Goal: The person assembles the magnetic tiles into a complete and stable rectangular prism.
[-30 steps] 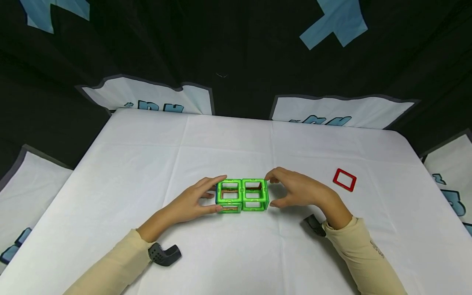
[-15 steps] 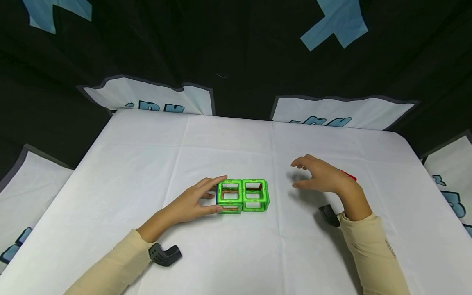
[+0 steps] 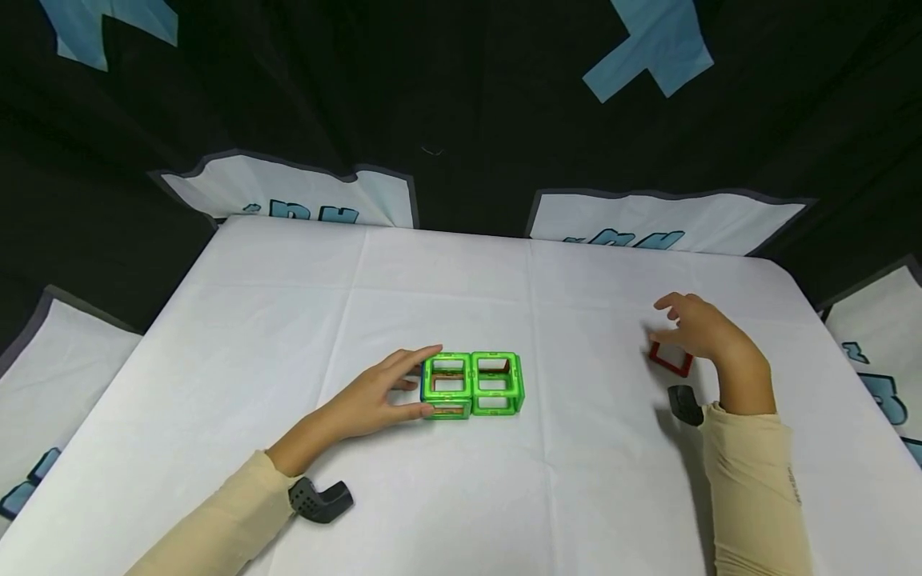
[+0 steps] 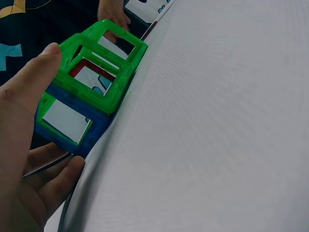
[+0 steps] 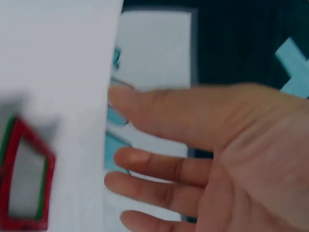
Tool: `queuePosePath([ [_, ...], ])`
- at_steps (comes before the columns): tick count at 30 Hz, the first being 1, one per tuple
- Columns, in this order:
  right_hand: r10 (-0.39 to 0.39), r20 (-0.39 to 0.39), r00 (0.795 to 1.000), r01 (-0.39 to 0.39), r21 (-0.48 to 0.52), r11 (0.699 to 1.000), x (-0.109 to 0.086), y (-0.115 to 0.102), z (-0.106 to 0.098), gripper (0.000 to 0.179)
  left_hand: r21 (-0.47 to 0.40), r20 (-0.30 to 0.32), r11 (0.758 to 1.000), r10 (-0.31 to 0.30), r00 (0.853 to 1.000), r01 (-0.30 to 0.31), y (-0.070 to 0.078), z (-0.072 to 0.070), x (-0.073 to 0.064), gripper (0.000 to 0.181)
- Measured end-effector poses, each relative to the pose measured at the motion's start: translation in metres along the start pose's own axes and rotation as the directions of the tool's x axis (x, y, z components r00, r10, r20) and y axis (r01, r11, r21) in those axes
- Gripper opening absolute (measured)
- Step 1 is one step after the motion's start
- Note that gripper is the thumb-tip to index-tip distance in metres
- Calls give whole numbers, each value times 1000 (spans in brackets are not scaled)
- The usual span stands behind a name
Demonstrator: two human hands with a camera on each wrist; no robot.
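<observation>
Two green-topped magnetic-tile cubes (image 3: 472, 376) stand joined side by side mid-table. My left hand (image 3: 367, 396) holds their left end, thumb at the near corner and index finger at the far one. In the left wrist view, a blue tile (image 4: 99, 121) closes the held end, and a red tile edge shows through the green frames. My right hand (image 3: 709, 328) hovers over a loose red square tile (image 3: 667, 368), thumb and fingers apart, holding nothing. The hand hides part of this tile. The right wrist view shows a red frame (image 5: 50, 188) with green along its edges.
A white cloth covers the table (image 3: 446, 496). Dark wrist devices (image 3: 320, 500) sit on both wrists. Behind the table hangs a black curtain (image 3: 461, 96) with blue and white patches.
My right hand has left the right end of the cubes and moved right, over the red tile. My left hand and the cubes have stayed in place.
</observation>
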State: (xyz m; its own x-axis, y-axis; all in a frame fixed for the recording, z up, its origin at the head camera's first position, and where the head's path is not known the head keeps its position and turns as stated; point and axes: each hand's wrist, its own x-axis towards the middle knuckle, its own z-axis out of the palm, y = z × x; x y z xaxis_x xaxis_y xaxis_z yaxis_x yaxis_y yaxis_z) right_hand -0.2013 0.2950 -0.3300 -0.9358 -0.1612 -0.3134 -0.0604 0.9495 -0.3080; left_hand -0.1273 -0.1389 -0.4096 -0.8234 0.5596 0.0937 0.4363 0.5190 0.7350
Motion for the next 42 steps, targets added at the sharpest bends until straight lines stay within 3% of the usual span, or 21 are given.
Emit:
queuePosePath([
  [5, 144, 82, 986, -143, -24, 989, 7, 23, 4, 54, -7, 2, 1000, -5, 1000, 5, 0, 0, -1, 73],
  [9, 214, 139, 967, -214, -20, 977, 11, 37, 8, 55, -5, 0, 1000, -1, 1000, 1, 0, 1, -1, 72],
  [21, 155, 167, 974, -150, -43, 988, 14, 40, 13, 32, -6, 5, 1000, 1, 1000, -1, 0, 0, 0, 72],
  [28, 68, 143, 987, -65, -26, 998, 13, 30, 14, 23, -17, 3, 1000, 5, 1000, -5, -1, 0, -1, 72],
  [34, -50, 58, 997, 48, 27, 998, 5, 1, 11, 16, -13, 4, 1000, 9, 1000, -9, -1, 1, 0, 73],
  [39, -199, -35, 979, 200, 39, 979, -12, -30, 4, 7, -7, 6, 1000, 4, 1000, -4, -1, 0, 0, 73],
  [42, -285, -99, 953, 288, 10, 958, -23, -48, 2, 6, -7, 10, 1000, 1, 1000, -1, 0, 0, 0, 73],
])
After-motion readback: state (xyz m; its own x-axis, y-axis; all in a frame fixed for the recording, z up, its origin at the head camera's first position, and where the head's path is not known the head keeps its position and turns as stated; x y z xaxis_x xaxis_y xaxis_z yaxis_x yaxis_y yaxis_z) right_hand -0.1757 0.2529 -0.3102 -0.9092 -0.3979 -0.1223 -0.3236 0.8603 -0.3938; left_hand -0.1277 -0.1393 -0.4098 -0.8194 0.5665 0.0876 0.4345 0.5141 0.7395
